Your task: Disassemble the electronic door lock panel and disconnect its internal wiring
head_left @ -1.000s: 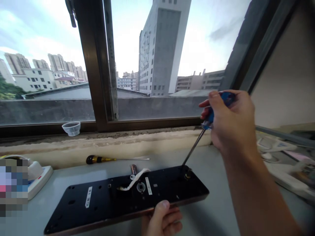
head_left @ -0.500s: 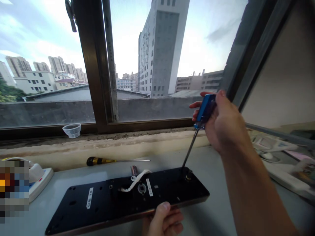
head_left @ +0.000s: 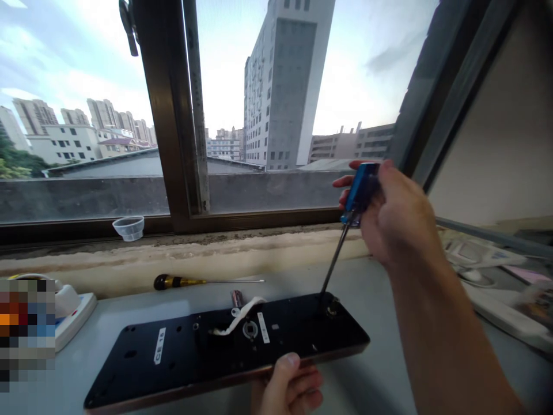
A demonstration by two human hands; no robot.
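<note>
My left hand [head_left: 287,383] grips the near edge of a long black panel [head_left: 216,363], thumb on top and fingers underneath. The panel looks like the back of a door lock; a white cable [head_left: 242,318] comes out of its middle, and a "CE 16" label [head_left: 159,346] is stuck toward its left end. In my right hand [head_left: 395,213] is a blue-handled screwdriver [head_left: 360,190], its shaft slanting down to the left. The tip meets the panel near the far right corner, beside a brass-coloured post [head_left: 331,310]. Whether a screw sits under the tip is hidden.
Behind the panel lies a yellow-and-black screwdriver [head_left: 181,282], with a small cylinder [head_left: 237,298] closer in. A clear plastic cup [head_left: 129,228] stands on the window ledge. A power strip [head_left: 78,320] is at the left, and white devices [head_left: 488,253] are at the right.
The view has shifted slightly, so the panel and the things on the table appear a little further right. Both hands keep their grips, and the screwdriver tip stays at the same corner.
</note>
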